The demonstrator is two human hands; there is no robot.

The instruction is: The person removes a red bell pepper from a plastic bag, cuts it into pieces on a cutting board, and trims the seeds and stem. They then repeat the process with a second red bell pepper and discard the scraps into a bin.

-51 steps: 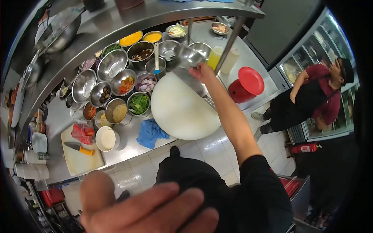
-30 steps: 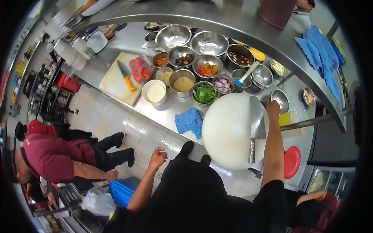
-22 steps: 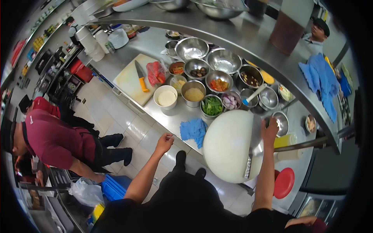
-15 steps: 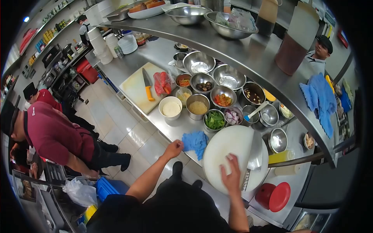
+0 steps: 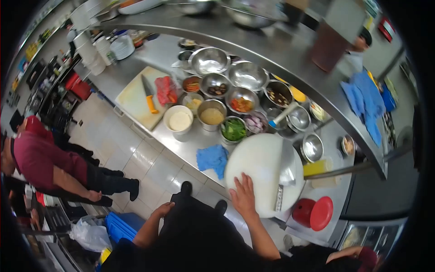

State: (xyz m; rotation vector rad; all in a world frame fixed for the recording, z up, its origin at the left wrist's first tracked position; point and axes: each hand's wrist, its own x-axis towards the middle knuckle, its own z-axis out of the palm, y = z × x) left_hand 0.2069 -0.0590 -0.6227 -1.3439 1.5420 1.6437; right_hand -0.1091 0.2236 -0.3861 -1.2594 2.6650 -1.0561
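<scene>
My right hand (image 5: pixel 244 194) lies with fingers spread on the near edge of a round white cutting board (image 5: pixel 251 156). A cleaver (image 5: pixel 287 168) rests on that board, to the right of the hand, its patterned handle toward me. Close to my body, off the counter's edge, is my left hand (image 5: pixel 164 209); its fingers are curled and nothing shows in them. Left of the board lies a crumpled blue cloth (image 5: pixel 212 161). Beyond it stand a metal bowl of green leaves (image 5: pixel 234 129), a bowl of chopped purple onion (image 5: pixel 256 123) and a white tub of pale powder (image 5: pixel 180 121).
An overhead steel shelf (image 5: pixel 272 43) crosses above the counter. At the left a rectangular cutting board (image 5: pixel 136 97) holds an orange-handled knife (image 5: pixel 151 103). A red container (image 5: pixel 321 214) sits at right. A person in maroon (image 5: pixel 45 156) stands at left; another person's arm (image 5: pixel 346 255) shows at lower right.
My left hand has drawn back from beside the blue cloth toward my body. My right hand has shifted to the board's near left edge. The view has moved, and an arm appears at lower right.
</scene>
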